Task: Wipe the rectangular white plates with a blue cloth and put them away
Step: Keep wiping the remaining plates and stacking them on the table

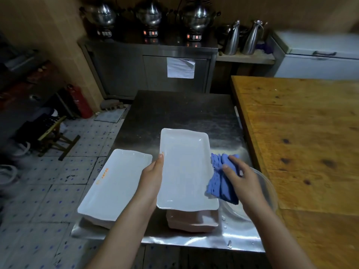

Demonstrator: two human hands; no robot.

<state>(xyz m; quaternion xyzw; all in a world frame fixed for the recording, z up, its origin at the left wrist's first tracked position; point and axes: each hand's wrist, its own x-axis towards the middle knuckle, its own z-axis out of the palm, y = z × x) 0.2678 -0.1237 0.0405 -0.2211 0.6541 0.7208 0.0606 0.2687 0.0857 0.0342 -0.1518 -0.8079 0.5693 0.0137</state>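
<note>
Plate [184,167] gripped by left fingers [160,159], cloth [219,183] by right fingers [236,162], over steel table [184,109] (wet).

Wooden table [303,133], steel pots [149,14], fire extinguisher [82,102].

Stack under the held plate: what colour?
Pale pink stack, head view, beneath the white plate in the left hand.

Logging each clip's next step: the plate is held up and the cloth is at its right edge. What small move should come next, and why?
Probably drag the blue cloth leftward across the plate. The left hand grips the plate by its left edge, the right hand holds the cloth against the right rim, and the plate's face is uncovered.
</note>
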